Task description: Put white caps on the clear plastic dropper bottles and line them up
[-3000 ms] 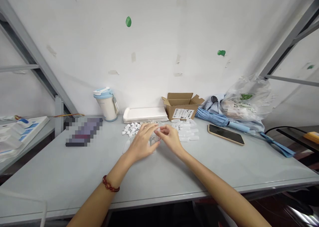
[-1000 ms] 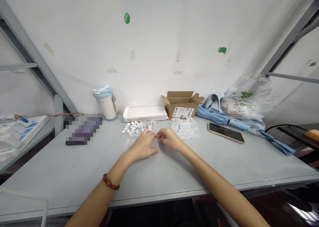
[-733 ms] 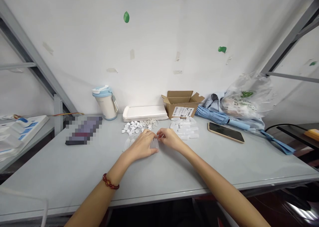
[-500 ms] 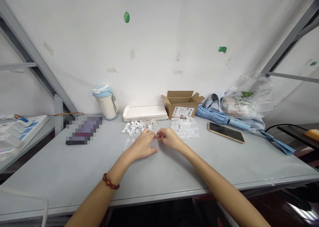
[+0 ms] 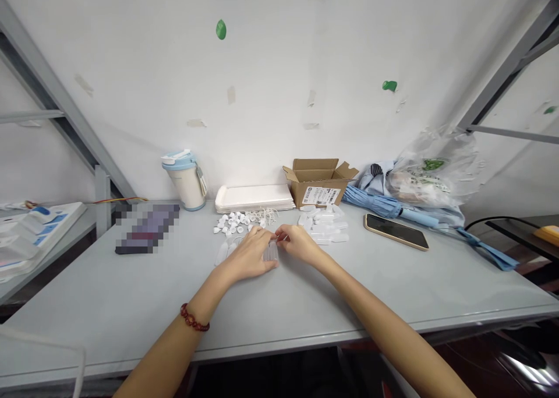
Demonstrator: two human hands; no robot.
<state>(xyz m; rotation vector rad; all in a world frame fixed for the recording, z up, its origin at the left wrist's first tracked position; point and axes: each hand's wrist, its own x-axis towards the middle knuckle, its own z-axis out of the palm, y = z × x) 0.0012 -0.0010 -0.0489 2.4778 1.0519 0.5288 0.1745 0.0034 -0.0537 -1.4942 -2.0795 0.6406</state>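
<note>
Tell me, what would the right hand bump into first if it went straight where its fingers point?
The right hand would probably bump the fingers of the left hand. They look very close, but how deep each one sits is hard to tell.

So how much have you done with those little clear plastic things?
Perhaps a few: some clear pieces lie side by side, partly under the left hand. Both hands meet over the row's end, with the right hand pinched there. Probably left: the jumbled clear pile and loose white bits.
</note>
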